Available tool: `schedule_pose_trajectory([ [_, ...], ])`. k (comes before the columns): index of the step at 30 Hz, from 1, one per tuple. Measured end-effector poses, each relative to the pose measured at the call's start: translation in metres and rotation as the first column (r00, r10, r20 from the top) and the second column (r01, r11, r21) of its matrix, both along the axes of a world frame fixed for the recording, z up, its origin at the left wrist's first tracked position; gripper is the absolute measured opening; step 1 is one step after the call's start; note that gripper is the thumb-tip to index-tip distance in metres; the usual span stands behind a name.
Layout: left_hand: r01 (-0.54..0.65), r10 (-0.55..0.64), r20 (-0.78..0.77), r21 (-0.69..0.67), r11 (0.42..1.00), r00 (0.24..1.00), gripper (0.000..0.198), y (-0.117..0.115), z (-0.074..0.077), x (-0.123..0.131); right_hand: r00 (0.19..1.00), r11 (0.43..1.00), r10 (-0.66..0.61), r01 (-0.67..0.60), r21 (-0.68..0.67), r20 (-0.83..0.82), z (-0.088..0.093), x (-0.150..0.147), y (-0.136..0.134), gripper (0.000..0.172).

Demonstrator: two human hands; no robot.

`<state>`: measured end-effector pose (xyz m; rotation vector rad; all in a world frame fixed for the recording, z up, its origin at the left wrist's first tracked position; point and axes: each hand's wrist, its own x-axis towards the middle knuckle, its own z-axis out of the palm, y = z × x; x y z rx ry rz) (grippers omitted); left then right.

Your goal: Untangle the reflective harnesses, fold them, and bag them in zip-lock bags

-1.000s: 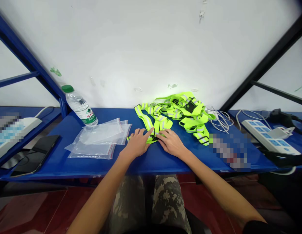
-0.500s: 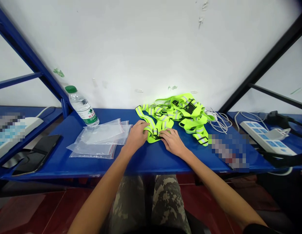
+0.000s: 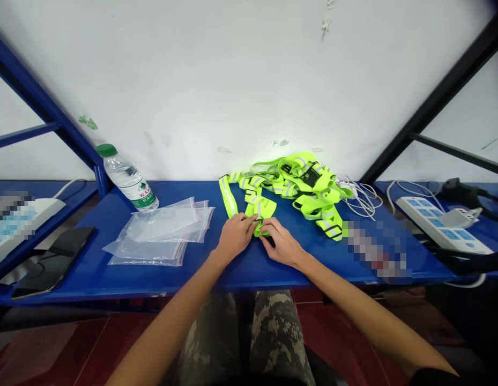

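A tangle of neon yellow reflective straps [image 3: 297, 185] with grey bands lies at the back of the blue table [image 3: 252, 265]. My left hand [image 3: 236, 236] and my right hand [image 3: 281, 244] meet at the near end of one folded strap [image 3: 260, 212]. Both pinch it with closed fingers against the table top. A longer length of that strap runs back toward the pile.
Clear zip bags [image 3: 160, 233] are stacked left of my hands, with a water bottle [image 3: 126, 177] behind them. A black phone [image 3: 51, 260] lies at the far left. White cables [image 3: 363, 195] and a power strip [image 3: 444, 225] sit to the right.
Both hands have drawn the strap end nearer to me, off the pile. The left hand went from pointing to gripping, then pinching the strap.
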<state>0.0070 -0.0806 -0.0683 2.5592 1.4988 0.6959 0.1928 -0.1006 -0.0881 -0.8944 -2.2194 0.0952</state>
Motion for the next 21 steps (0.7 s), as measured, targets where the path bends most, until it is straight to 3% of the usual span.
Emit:
schedule_pose_trajectory([
  [3,-0.003,0.006,-0.120,0.032,0.999,0.993,0.038,0.000,-0.002,-0.001,0.995,0.993,-0.096,0.095,0.072,0.019,0.000,0.000,-0.004,0.043],
  [5,-0.028,0.031,-0.096,0.026,0.999,0.995,0.034,-0.001,-0.003,0.001,0.989,0.993,-0.101,0.094,0.072,0.108,-0.001,0.001,-0.004,0.050],
  [8,-0.099,0.098,0.012,0.021,0.995,0.995,0.031,-0.006,0.000,0.004,0.983,0.997,-0.077,0.075,0.017,0.165,-0.005,0.003,-0.004,0.045],
  [11,-0.089,0.087,0.043,0.061,0.994,0.995,0.038,-0.021,0.007,0.002,0.982,0.998,-0.062,0.065,-0.008,0.177,-0.007,0.003,-0.004,0.037],
  [16,-0.044,0.045,-0.096,0.010,0.999,0.994,0.055,-0.044,0.005,-0.009,0.988,0.998,-0.046,0.051,-0.028,0.146,-0.007,0.002,-0.003,0.025],
  [18,-0.013,0.006,-0.149,-0.044,0.999,0.989,0.064,-0.046,0.000,-0.012,0.992,0.998,-0.046,0.051,-0.037,0.117,-0.007,0.001,-0.003,0.022],
  [21,0.028,-0.043,-0.236,-0.069,0.997,0.971,0.061,-0.042,-0.002,-0.012,0.995,0.998,-0.041,0.045,-0.041,0.090,-0.008,0.000,-0.003,0.019],
])
